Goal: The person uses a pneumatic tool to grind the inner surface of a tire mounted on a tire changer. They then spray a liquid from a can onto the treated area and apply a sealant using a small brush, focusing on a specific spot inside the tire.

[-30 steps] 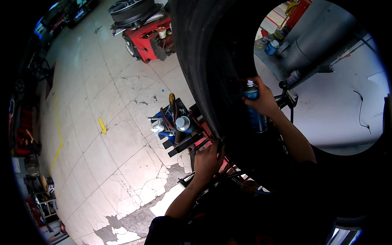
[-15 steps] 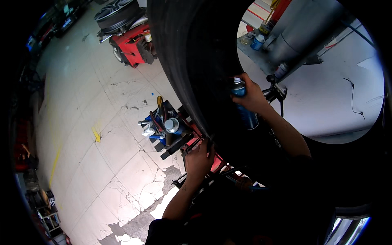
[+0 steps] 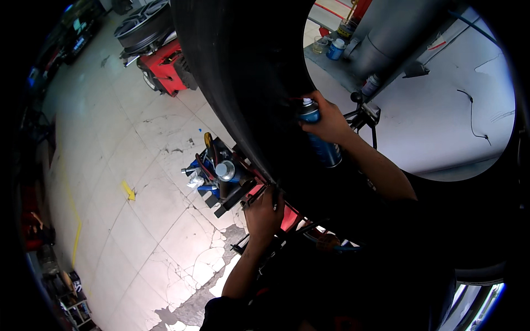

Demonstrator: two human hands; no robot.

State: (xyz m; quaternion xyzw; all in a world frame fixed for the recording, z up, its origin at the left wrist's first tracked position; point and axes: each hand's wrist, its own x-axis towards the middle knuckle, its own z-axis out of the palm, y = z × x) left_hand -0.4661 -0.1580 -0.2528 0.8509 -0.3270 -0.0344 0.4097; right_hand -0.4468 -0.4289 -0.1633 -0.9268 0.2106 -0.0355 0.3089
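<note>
A big black tyre (image 3: 221, 83) stands upright before me, its dark inner side facing me. Within its opening, my right hand (image 3: 329, 122) is wrapped around a blue spray can (image 3: 324, 148), which is tilted with its white nozzle at the top. A thin red straw seems to point left from the nozzle toward the tyre's inner wall. Lower down, my left hand (image 3: 264, 216) grips the tyre's near edge with curled fingers; the fingertips are partly hidden in shadow. Just beyond that hand sits a black tool tray (image 3: 225, 208) carrying a silver-topped can (image 3: 225, 171) and several tools.
A red wheeled machine (image 3: 168, 69) with an alloy wheel (image 3: 142, 30) on top stands at the far left. Through the tyre's opening show a grey cylinder (image 3: 381, 41), a blue-labelled jar (image 3: 335, 49) and a black stand (image 3: 365, 113). Cracked tiles cover the floor (image 3: 149, 220).
The whole view has shifted slightly, so most things appear farther left. Both hands keep their holds, and the spray can stays inside the tyre at much the same tilt.
</note>
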